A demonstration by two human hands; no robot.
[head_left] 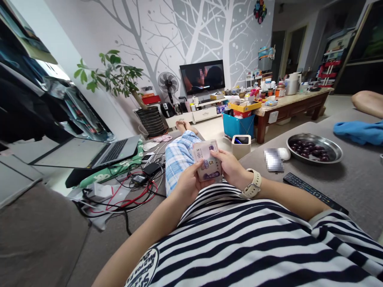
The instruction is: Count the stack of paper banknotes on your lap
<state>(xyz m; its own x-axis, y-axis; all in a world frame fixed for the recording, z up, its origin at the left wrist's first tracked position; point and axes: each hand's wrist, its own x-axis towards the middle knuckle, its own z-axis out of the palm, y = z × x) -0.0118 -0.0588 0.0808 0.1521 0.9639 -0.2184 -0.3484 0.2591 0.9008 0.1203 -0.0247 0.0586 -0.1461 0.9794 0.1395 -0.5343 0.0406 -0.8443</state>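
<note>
I hold a small stack of purple banknotes (206, 161) over my lap, above my striped shirt and plaid trousers. My left hand (189, 183) is closed around the stack's lower left side. My right hand (229, 167), with a pale watch on its wrist, pinches the notes on the right, thumb on top. The top note shows the figure 5.
A metal bowl of dark fruit (314, 148), a remote control (314, 192) and a blue cloth (359, 132) lie on the grey sofa to my right. An open laptop (98, 153) and tangled cables (128, 191) sit to my left. A small bin (241, 146), a long table (290, 104) and a television (202, 77) stand ahead.
</note>
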